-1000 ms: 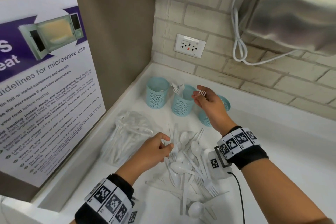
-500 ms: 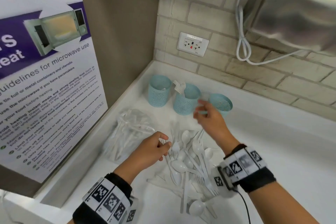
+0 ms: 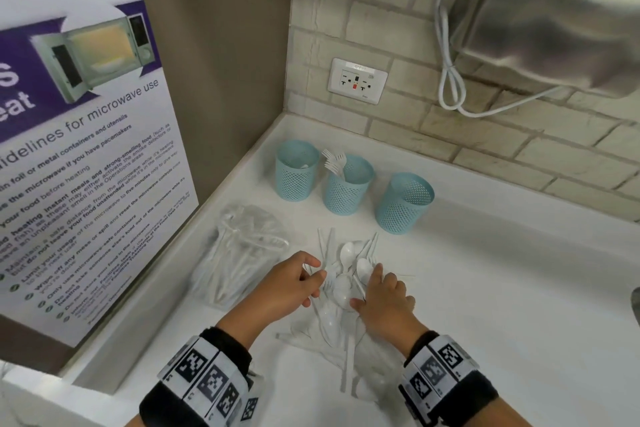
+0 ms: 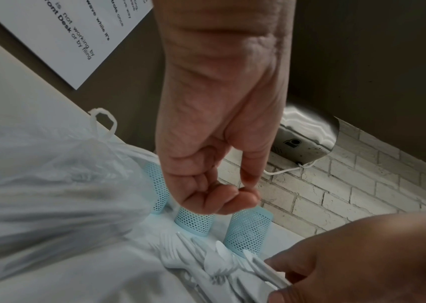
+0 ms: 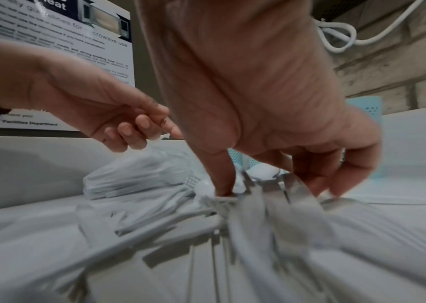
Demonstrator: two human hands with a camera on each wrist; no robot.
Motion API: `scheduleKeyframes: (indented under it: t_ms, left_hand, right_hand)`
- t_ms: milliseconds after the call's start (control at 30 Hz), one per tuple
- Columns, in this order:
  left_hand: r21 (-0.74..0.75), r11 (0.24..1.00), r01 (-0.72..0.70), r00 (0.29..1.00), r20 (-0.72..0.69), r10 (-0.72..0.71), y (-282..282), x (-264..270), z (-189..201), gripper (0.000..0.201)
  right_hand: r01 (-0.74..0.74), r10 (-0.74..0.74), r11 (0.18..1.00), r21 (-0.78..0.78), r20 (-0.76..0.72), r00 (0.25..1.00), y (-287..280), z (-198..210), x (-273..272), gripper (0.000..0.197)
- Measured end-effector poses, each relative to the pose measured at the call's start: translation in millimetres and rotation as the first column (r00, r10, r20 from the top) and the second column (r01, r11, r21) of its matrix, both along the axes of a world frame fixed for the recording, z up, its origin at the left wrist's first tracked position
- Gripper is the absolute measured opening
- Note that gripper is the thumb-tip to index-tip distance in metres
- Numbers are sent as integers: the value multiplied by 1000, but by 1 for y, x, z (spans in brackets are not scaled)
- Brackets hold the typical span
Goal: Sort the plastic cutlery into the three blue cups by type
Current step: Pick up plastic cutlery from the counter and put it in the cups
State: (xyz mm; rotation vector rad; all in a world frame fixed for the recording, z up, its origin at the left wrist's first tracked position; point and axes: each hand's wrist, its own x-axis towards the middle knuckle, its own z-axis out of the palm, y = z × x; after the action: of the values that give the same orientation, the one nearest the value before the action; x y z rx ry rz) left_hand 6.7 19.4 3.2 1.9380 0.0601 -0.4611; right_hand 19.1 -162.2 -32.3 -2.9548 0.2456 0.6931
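We see both hands over the pile of white cutlery (image 3: 341, 288) on the counter (image 3: 485, 305): the right hand (image 3: 382, 302) pinches pieces in it, the left hand (image 3: 284, 288) is curled, its hold unclear. Beyond stand three blue cups (image 3: 403, 203); forks (image 3: 334, 161) fill the middle one.

Clearance around the loose cutlery pile (image 3: 343, 291) on the white counter (image 3: 502, 288).
Bare counter lies open from 1 to 5 o'clock of the pile. A bagged bundle (image 3: 239, 253) blocks 9 o'clock; three blue cups (image 3: 346, 189) stand at 12 o'clock; side wall and poster (image 3: 86, 156) close 9 to 11.
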Motion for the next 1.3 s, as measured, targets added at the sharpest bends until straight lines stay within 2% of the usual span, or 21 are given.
scheduleKeyframes:
  t_ms: [167,233,300,467,600,667,767,867,933,967,1033,1167,1233,1300]
  left_hand:
    - [-6,1000,2,1000,-12,-2,0,-1,-1,20]
    - [-3,1000,11,1000,-16,-11,0,-1,-2,21]
    - [-4,1000,15,1000,-18,-15,-1,-1,-2,22]
    - [-5,1000,15,1000,-17,-15,0,0,-2,22]
    - [0,999,44,999,3,-44,-3,-2,-2,20]
    - [0,998,61,998,10,-61,-5,-3,-2,22]
    - [-8,991,131,991,36,-131,-10,-5,4,34]
    - [-86,971,222,975,26,-220,-17,-10,16,42]
    - [-136,954,268,963,43,-265,-22,-13,19,39]
    - [-154,947,281,960,61,-275,-25,-13,19,40]
    - [-196,943,268,963,80,-257,-28,-13,18,44]
    - [-371,918,141,987,-16,-158,-29,-13,21,27]
    - [-337,931,142,989,9,-148,-27,-13,23,27]
    - [-268,949,167,986,54,-158,-26,-13,24,31]
  right_hand:
    - [35,-32,973,227,-15,999,-9,1,2,55]
    - [50,-49,962,268,-11,999,-12,3,2,36]
    - [59,-61,957,285,1,998,-13,8,3,26]
    - [33,-71,939,341,99,993,-17,28,3,11]
    - [15,-109,874,485,164,980,-16,45,2,24]
    - [56,-201,758,649,151,968,-13,54,0,14]
    - [138,-323,482,865,29,946,-5,65,-5,14]
    - [199,-352,177,964,-127,927,2,70,-6,14]
    - [229,-335,11,973,-212,918,7,73,-7,13]
    - [235,-324,-39,971,-235,916,10,74,-7,12]
    - [248,-306,-70,966,-257,917,15,76,-8,12]
    - [212,-307,-164,963,-255,917,14,75,-7,14]
    - [209,-306,-219,953,-270,913,13,77,-7,11]
    - [204,-300,-224,953,-267,916,15,78,-8,15]
